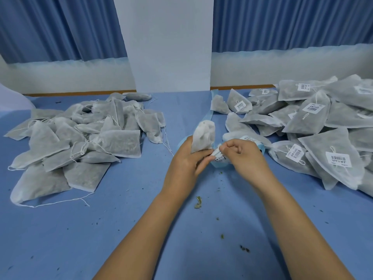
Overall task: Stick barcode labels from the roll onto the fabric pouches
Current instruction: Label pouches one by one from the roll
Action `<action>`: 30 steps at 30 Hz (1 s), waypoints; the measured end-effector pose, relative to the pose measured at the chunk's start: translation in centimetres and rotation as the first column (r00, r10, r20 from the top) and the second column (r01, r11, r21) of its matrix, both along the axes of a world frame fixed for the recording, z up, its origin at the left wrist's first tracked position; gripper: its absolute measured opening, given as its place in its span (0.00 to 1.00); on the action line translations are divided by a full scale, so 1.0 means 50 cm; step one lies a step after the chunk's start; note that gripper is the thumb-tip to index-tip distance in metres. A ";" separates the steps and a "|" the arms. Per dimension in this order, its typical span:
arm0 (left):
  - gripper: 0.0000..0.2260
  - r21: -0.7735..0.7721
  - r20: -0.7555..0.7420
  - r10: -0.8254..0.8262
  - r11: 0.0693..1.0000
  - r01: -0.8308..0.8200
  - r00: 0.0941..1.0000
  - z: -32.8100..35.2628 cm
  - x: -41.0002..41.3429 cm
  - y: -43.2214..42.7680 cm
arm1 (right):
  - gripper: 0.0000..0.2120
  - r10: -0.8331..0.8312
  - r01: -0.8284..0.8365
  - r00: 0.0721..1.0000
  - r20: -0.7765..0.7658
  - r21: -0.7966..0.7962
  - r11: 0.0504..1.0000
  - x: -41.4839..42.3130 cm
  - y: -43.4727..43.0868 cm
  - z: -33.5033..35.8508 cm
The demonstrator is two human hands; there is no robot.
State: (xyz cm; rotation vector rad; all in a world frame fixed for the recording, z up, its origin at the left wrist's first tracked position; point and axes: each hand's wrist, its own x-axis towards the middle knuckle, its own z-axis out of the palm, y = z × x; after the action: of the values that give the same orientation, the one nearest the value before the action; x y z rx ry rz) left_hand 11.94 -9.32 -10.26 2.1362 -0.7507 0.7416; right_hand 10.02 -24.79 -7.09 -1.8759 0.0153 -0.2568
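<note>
Hands meet over the middle of the blue-covered counter (pixel 141 219).

Left hand (pixel 187 164): fingers curled round the lower end of one white fabric pouch (pixel 202 136), which stands roughly upright above the fist.

Right hand (pixel 246 156): thumb and forefinger pinched together on a barcode label (pixel 219 156), with the other fingers curled in. The label sits just beside the base of the held pouch. Whether it already touches the fabric cannot be told.

Label roll (pixel 221 168): pale blue, lying on the counter directly under both hands and largely hidden by them. A blue backing strip (pixel 209 116) trails from it toward the far edge.

Stock, left: a loose heap of unlabelled pouches (pixel 80 138) with drawstrings trailing, well apart from the hands.

Stock, right: a larger heap of labelled pouches (pixel 314 128), several with white barcode stickers facing up. Its nearest pieces lie just beside the right hand.

Surface condition: dried leaf crumbs (pixel 198 202) scattered on the near counter between the forearms.

Background: blue curtains (pixel 60 27) on either side of a white pillar (pixel 169 43) at the far side.
</note>
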 end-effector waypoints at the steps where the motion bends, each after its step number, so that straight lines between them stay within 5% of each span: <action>1: 0.10 -0.011 0.025 0.009 1.000 -0.009 1.000 -0.001 0.000 0.000 | 0.07 0.000 0.000 1.000 -0.001 0.029 1.000 -0.001 0.003 0.001; 5: 0.09 -0.054 0.021 0.028 0.998 -0.027 0.999 -0.003 0.005 0.002 | 0.03 0.071 -0.066 0.997 -0.039 0.121 0.990 -0.008 0.006 0.003; 11: 0.06 -0.095 0.021 0.025 0.995 -0.023 0.999 -0.004 0.011 0.016 | 0.09 0.067 -0.067 0.998 0.002 0.021 0.998 -0.004 0.013 0.000; 26: 0.05 0.078 -0.043 -0.015 0.997 0.018 0.999 0.005 0.010 0.034 | 0.08 0.088 -0.087 0.996 0.005 -0.064 0.994 0.000 0.018 -0.007; 30: 0.08 -0.137 -0.174 -0.014 0.991 -0.010 0.985 0.005 0.011 0.036 | 0.07 0.107 -0.107 0.994 0.005 -0.075 0.991 0.001 0.016 -0.007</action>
State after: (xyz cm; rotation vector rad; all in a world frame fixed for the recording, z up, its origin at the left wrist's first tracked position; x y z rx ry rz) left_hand 12.50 -7.54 -10.02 2.0437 -0.5919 0.5784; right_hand 10.07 -24.00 -7.46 -1.9427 -0.1019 -0.1941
